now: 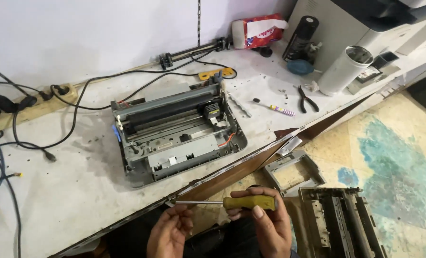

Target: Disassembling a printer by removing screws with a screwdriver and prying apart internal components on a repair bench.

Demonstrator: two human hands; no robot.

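Tool readied — right hand grips yellow screwdriver, left hand pinches its tip; next, reaching far to the opened printer.

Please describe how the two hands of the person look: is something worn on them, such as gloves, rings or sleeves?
Both hands are bare. The left hand and the right hand show no gloves, and no ring or watch can be seen. No sleeve shows in the frame. The fingernails are short and unpainted.

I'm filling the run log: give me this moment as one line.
right hand: grips screwdriver handle | left hand: fingers at shaft tip | opened printer: on table, untouched
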